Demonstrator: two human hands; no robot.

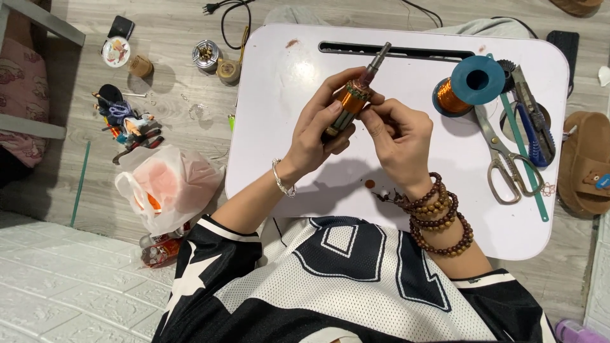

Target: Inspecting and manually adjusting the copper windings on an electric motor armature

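Your white lap table (305,70) fills the middle of the view, set on a grey wood floor (171,38). Left of it on the floor lies a white plastic bag (168,184), with a heap of small tools (127,124) beyond it. On the table's right side, scissors (505,159) lie beside a blue-handled utility knife (534,127) and a green strip (524,159); a blue spool of copper wire (467,86) stands just left of them. Above the table's middle you hold a motor armature (352,101), shaft tilted up and away. Your left hand (318,130) is closed around its body; your right hand (397,133) pinches at its copper windings. Nothing lies between your hands and the spool.
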